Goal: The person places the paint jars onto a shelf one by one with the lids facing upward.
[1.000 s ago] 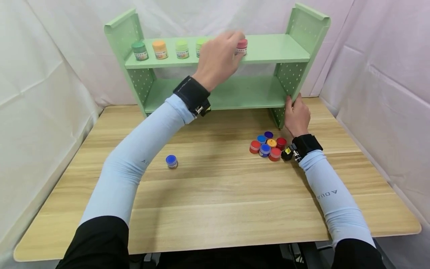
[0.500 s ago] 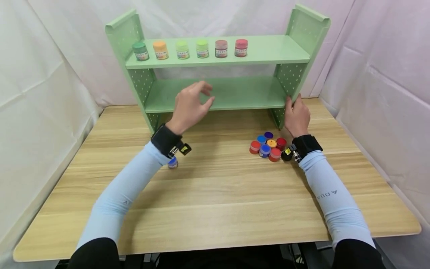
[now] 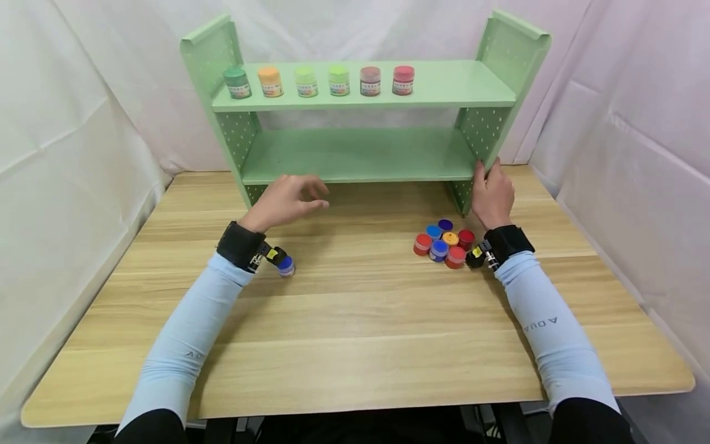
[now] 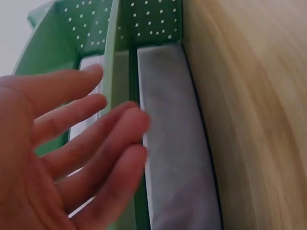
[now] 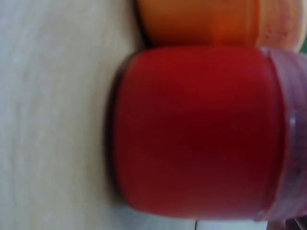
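Observation:
My left hand [image 3: 288,200] hovers in front of the green shelf [image 3: 360,154], below its lower board, fingers loosely bent and nothing between them. In the left wrist view its fingers [image 4: 120,132] are spread before the shelf. My right hand [image 3: 492,197] grips the front edge of the shelf's right side panel, thumb and finger on either side. Along the upper board stand paint jars: dark green [image 3: 237,84], orange [image 3: 270,82], two light green [image 3: 306,82], brownish pink [image 3: 370,81] and red [image 3: 403,81]. A blue-lidded jar [image 3: 286,267] on the table is partly hidden behind the left wrist camera.
Several jars cluster on the wooden table [image 3: 355,345] beside the right wrist, among them a yellow-orange one [image 3: 450,238] and blue one [image 3: 439,249]. A red jar [image 5: 196,134] fills the right wrist view. White cloth [image 3: 72,154] hangs around the table.
My left hand has let go of the red jar on the upper board and moved down and left to below the lower board. The right hand keeps its place on the side panel.

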`<state>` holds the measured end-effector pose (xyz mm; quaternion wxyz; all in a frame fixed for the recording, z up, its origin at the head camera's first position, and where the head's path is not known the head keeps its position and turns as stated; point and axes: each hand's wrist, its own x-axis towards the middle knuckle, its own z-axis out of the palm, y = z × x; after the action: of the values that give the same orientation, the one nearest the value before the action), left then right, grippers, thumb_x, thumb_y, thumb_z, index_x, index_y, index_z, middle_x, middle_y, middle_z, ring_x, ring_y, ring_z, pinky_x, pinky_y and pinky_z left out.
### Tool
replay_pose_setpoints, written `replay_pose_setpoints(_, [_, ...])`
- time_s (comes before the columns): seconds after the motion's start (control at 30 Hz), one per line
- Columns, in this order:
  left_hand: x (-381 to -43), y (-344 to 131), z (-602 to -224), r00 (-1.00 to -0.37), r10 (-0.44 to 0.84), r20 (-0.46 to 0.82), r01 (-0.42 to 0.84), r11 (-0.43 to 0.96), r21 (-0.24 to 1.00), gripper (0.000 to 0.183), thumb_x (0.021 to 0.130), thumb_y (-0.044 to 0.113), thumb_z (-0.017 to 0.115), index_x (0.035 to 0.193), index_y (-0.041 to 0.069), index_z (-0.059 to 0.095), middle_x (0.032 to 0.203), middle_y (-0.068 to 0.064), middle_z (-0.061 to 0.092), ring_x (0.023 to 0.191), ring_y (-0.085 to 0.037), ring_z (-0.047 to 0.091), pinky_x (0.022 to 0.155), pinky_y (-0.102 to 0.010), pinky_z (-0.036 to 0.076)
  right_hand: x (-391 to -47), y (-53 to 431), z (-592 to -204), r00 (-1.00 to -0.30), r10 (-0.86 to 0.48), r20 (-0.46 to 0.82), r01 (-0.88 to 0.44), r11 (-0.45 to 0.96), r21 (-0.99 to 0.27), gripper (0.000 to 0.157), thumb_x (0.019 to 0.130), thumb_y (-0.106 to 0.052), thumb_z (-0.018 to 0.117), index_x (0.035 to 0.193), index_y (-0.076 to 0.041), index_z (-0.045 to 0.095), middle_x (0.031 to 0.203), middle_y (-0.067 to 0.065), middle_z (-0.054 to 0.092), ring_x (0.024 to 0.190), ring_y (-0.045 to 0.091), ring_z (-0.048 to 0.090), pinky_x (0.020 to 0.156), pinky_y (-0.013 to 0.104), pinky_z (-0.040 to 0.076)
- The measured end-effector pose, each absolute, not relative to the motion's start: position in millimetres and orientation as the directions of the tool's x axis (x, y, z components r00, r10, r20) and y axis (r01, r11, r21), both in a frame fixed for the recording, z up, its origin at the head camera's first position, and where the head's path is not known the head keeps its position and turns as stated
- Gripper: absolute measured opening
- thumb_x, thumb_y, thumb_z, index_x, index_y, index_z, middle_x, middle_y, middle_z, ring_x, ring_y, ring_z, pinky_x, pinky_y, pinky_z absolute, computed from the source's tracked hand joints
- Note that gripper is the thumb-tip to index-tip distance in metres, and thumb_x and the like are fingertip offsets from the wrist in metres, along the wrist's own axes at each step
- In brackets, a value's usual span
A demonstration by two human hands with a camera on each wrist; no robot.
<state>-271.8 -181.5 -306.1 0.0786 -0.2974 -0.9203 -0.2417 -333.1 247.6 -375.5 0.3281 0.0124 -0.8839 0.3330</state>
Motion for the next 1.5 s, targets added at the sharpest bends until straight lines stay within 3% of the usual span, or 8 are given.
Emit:
replay_pose_setpoints(0.23, [-275, -196, -307, -0.842, 0.538, 0.044, 0.489, 0.727, 0.482, 0.035, 0.087, 0.034, 0.068, 0.115, 0.013, 0.063, 0.088, -0.001, 0.069, 0.062, -0.019, 0.065, 0.064, -0.032, 0.048, -334, 250, -380, -0.777, 0.201, 0.596, -0.237, 0.784, -0.574, 0.049, 0.102, -0.044, 0.028, 0.117, -0.002, 0.050, 0.073, 0.012, 0.047, 0.064, 0.031, 0.048, 0.057, 0.040, 0.032])
replay_pose_setpoints(0.4, [-273, -213, -302, -0.822, 0.540, -0.178, 0.408, 0.778, 0.478, 0.051, 0.084, 0.036, 0.070, 0.126, 0.011, 0.057, 0.096, -0.005, 0.068, 0.075, -0.021, 0.066, 0.068, -0.034, 0.050, -333, 251, -379, -0.787, 0.201, 0.583, -0.225, 0.787, -0.575, 0.048, 0.102, -0.043, 0.027, 0.116, -0.003, 0.049, 0.072, 0.012, 0.046, 0.065, 0.032, 0.049, 0.057, 0.041, 0.032])
replay_pose_setpoints(0.57, [-271, -227, -298, -0.760, 0.559, -0.331, 0.412, 0.809, 0.420, 0.048, 0.080, 0.037, 0.073, 0.115, 0.006, 0.065, 0.102, -0.002, 0.067, 0.091, -0.018, 0.061, 0.076, -0.034, 0.049, -332, 252, -378, -0.790, 0.206, 0.577, -0.217, 0.786, -0.578, 0.049, 0.102, -0.044, 0.027, 0.117, -0.003, 0.049, 0.073, 0.013, 0.047, 0.067, 0.032, 0.050, 0.059, 0.042, 0.033])
replay_pose_setpoints(0.77, [-272, -228, -301, -0.707, 0.583, -0.400, 0.421, 0.801, 0.425, 0.042, 0.074, 0.038, 0.077, 0.104, 0.008, 0.072, 0.105, 0.000, 0.066, 0.098, -0.017, 0.057, 0.084, -0.035, 0.044, -331, 252, -380, -0.791, 0.213, 0.573, -0.217, 0.778, -0.589, 0.052, 0.102, -0.045, 0.027, 0.123, -0.003, 0.049, 0.074, 0.012, 0.049, 0.066, 0.030, 0.050, 0.057, 0.040, 0.034])
replay_pose_setpoints(1.1, [-275, -221, -308, -0.658, 0.597, -0.460, 0.401, 0.794, 0.457, 0.036, 0.074, 0.022, 0.080, 0.104, 0.005, 0.071, 0.100, -0.003, 0.068, 0.092, -0.016, 0.060, 0.079, -0.032, 0.047, -333, 253, -381, -0.781, 0.215, 0.586, -0.222, 0.783, -0.582, 0.051, 0.102, -0.044, 0.028, 0.121, -0.002, 0.050, 0.076, 0.014, 0.051, 0.068, 0.032, 0.051, 0.059, 0.042, 0.035])
replay_pose_setpoints(1.3, [-276, -219, -311, -0.617, 0.615, -0.492, 0.409, 0.784, 0.467, 0.032, 0.075, 0.020, 0.079, 0.105, 0.009, 0.073, 0.101, -0.003, 0.069, 0.093, -0.014, 0.061, 0.081, -0.032, 0.047, -333, 250, -377, -0.780, 0.202, 0.592, -0.239, 0.779, -0.580, 0.047, 0.102, -0.043, 0.029, 0.115, -0.002, 0.050, 0.074, 0.015, 0.049, 0.067, 0.032, 0.050, 0.059, 0.042, 0.034])
replay_pose_setpoints(1.5, [-274, -218, -314, -0.597, 0.614, -0.515, 0.378, 0.783, 0.495, 0.034, 0.073, 0.020, 0.080, 0.105, 0.009, 0.073, 0.100, -0.002, 0.070, 0.095, -0.014, 0.062, 0.082, -0.032, 0.047, -333, 247, -375, -0.792, 0.202, 0.576, -0.232, 0.773, -0.590, 0.051, 0.102, -0.044, 0.028, 0.123, -0.002, 0.049, 0.077, 0.015, 0.053, 0.070, 0.031, 0.053, 0.060, 0.042, 0.036])
